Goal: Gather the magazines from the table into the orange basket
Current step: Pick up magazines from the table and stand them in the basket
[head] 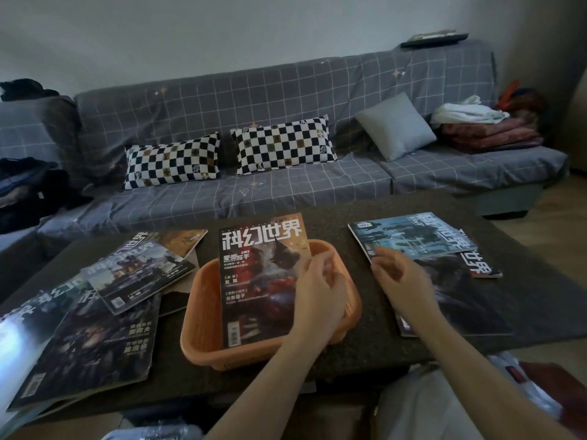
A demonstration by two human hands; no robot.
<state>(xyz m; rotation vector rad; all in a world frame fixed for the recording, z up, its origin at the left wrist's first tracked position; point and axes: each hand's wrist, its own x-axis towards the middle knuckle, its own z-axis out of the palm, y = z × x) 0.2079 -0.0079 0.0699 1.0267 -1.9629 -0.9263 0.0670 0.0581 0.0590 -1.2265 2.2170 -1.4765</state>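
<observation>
Orange basket [203, 344] sits mid-table [349, 350], one red-covered magazine [254, 281] standing tilted inside it, top edge past the far rim. Left hand [320, 290] at that magazine's right edge, fingers curled against it. Right hand [403, 277] over the right-hand pile, fingertips pinching the near corner of the blue-covered magazine [409, 236] on top. More magazines [95, 328] overlap at table left. Grey checked sofa [286, 192] behind, two checkerboard pillows [173, 160].

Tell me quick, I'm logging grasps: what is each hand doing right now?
Left hand: fingers loosely curled at the edge of the red magazine in the orange basket; grip cannot be told.
Right hand: pinches the blue magazine.
</observation>
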